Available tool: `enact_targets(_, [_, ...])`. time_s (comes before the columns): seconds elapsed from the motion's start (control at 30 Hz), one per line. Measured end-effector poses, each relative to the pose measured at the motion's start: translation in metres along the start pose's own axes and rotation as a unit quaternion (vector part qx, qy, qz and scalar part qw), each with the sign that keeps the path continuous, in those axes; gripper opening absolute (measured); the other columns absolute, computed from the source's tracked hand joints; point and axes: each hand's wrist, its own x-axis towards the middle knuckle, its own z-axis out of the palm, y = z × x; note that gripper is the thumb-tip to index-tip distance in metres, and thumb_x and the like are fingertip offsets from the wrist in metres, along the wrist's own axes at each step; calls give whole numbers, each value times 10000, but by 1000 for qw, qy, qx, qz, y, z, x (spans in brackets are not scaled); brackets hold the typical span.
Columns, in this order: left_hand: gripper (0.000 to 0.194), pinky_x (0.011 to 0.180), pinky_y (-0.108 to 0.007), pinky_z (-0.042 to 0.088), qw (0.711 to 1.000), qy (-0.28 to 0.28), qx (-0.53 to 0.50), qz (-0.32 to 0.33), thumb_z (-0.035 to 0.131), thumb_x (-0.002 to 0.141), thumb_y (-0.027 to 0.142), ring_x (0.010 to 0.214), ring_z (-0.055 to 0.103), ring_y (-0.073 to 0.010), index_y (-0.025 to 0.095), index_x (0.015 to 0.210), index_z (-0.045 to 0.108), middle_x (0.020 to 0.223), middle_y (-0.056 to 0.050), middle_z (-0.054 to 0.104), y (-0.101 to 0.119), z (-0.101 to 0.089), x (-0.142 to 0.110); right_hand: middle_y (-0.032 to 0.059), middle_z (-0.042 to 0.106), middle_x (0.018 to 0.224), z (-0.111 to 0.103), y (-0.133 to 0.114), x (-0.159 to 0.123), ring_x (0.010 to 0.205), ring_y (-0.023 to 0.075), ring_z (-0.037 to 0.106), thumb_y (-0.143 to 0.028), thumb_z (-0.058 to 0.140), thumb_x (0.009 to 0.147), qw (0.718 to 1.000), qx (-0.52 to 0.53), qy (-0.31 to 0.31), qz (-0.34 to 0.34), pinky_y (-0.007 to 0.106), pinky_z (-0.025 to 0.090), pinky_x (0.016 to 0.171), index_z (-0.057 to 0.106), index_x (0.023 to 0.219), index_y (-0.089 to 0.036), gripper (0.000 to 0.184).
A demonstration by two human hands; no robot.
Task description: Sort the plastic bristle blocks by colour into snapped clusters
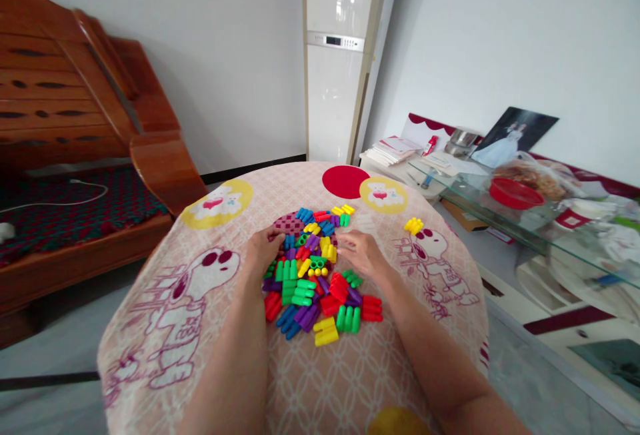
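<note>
A heap of plastic bullet-shaped building blocks lies on the table in front of me, in several colours. My left hand (264,248) rests at the heap's left edge, its fingers loosely curved beside a blue block (289,242). Across the heap, my right hand (364,252) stretches its fingers toward a yellow block (328,250); I see nothing held in it. Green blocks (287,270), a purple block (307,316) and a red block (371,309) lie between and below the hands. Off to the right sits a lone yellow block (413,226).
A patterned cloth (320,388) covers the round table. To the left stands a wooden bench (165,168). A glass-topped cabinet (540,235) on the right carries a red bowl (515,194), papers and a photo. Behind the table is a tall white air conditioner (333,102).
</note>
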Motion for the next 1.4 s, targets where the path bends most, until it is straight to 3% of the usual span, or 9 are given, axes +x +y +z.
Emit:
enact_targets(0.13, [230,579,-238,528,1000,2,3,-3,555,810,223,538,632,-140,159,958,719,627,6,659,3,-1,-2,91,723,1110,16,-17,2,1039,212,654,-176,722,777,998,-22,-60,-18,324,478,928,717,1107,-186,329])
enact_targets(0.37, [234,568,-246,531,1000,3,-4,3,566,795,244,536,633,-147,171,957,720,642,2,663,-6,2,5,-14,715,809,4,-8,-2,747,145,659,-117,621,756,996,74,-4,45,230,489,697,672,874,-196,150])
enact_targets(0.5, [212,554,-240,528,1000,5,-14,4,579,784,254,528,617,-136,172,930,708,652,7,655,-7,3,7,32,718,830,-12,9,-6,793,172,655,-154,601,795,983,-77,114,121,246,454,711,662,843,-194,88])
enact_targets(0.63, [212,546,-248,527,1000,3,-15,1,574,784,259,512,610,-139,169,930,698,626,13,636,-4,2,4,65,725,855,-22,18,-10,787,183,642,-194,621,818,965,-195,109,134,254,417,696,678,870,-197,77])
enact_targets(0.77, [217,541,-247,520,1000,3,0,2,570,781,254,517,619,-145,174,936,699,626,13,637,-2,0,2,56,729,776,-31,27,-11,714,171,640,-276,559,889,967,-162,137,139,248,407,663,705,832,-196,176])
enact_targets(0.87, [215,542,-242,519,1000,3,0,1,563,785,249,522,623,-146,172,937,695,614,16,627,-1,0,2,73,749,808,-42,39,-12,749,177,661,-227,522,878,964,-142,160,156,249,436,698,742,853,-176,227])
enact_targets(1.07, [223,562,-251,531,1000,1,4,1,562,798,251,541,626,-145,162,951,696,642,8,643,-1,0,2,84,777,907,-49,49,-16,844,197,698,-163,578,791,978,-103,80,163,261,489,768,773,1041,-169,317])
enact_targets(1.23, [213,581,-246,538,1000,1,-1,2,568,794,244,548,629,-138,168,939,704,644,9,648,-3,0,4,67,779,872,-46,47,-16,773,177,687,-166,586,785,987,-80,57,125,242,474,714,783,995,-179,288])
enact_targets(1.4, [229,572,-241,537,1000,1,0,7,570,791,256,545,638,-140,169,953,705,639,10,644,-5,1,6,64,773,821,-58,61,-17,756,185,675,-219,584,781,965,-111,146,189,253,461,695,783,848,-179,213])
